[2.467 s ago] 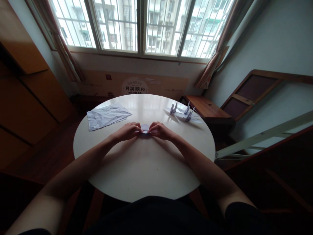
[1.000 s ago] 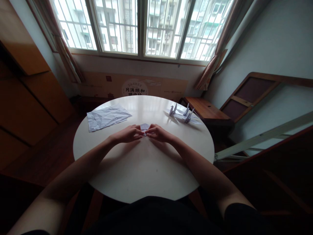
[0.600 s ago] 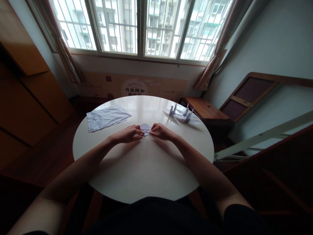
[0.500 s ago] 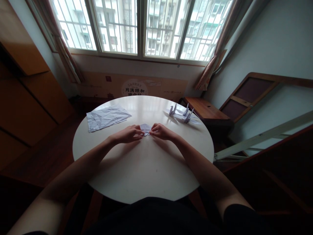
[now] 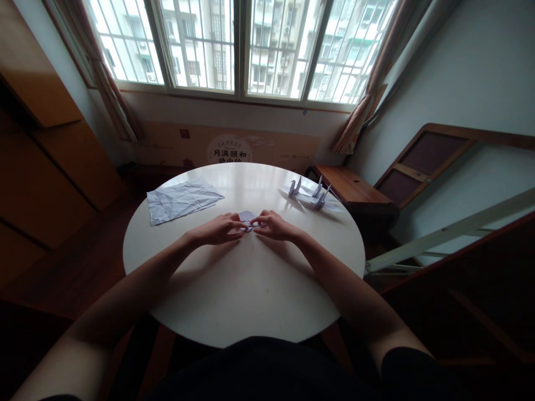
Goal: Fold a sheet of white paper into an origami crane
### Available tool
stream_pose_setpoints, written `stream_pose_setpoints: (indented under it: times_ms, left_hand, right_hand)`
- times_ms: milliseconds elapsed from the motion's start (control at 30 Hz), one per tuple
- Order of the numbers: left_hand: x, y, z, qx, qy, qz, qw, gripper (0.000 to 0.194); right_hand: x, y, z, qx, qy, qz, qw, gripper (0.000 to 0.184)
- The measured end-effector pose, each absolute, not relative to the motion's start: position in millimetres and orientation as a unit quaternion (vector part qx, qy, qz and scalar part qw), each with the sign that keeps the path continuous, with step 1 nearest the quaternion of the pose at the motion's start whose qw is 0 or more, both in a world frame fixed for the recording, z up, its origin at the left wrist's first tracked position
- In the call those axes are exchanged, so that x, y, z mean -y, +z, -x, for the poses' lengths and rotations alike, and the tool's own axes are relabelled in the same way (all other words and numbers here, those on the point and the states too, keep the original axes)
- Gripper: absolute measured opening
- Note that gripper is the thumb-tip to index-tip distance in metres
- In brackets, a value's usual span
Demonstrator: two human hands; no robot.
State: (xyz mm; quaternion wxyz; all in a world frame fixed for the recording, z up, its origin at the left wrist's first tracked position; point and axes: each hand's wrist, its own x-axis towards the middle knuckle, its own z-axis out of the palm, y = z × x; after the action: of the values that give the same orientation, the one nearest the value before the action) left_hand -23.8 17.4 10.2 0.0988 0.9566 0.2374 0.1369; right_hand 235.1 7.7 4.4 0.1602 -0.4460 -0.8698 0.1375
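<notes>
"Where is the folded paper [image 5: 247, 215]?"

"Midway between the left and right edges of the table [image 5: 238, 301], nearer the far edge than the near edge, right between the hands."

"And the left hand [image 5: 223, 228]?"

"Its thumb and forefinger pinch the paper's left side; the other fingers curl in close together."

"The right hand [image 5: 270, 225] too?"

"Yes, thumb and forefinger pinch it from the right, low over the tabletop. Those 2 sets of fingertips are very close, but from here I can't tell if they touch."

"What's by the left edge?"

"Creased paper [image 5: 184, 199], lying flat toward the far left, well apart from the left hand."

"And over at the far right?"

"3 cranes [image 5: 295, 188], grouped near the edge, their thin points sticking up, beyond the right hand."
</notes>
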Motion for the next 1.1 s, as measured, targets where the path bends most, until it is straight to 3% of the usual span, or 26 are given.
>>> stream_pose_setpoints:
  times_ms: [1100]
  left_hand:
    - [-18.6,7.5,26.7,-0.233,0.13,-0.959,0.093,0.035]
  right_hand:
    - [-9.1,2.6,-236.6,0.873,0.145,0.44,0.151,0.034]
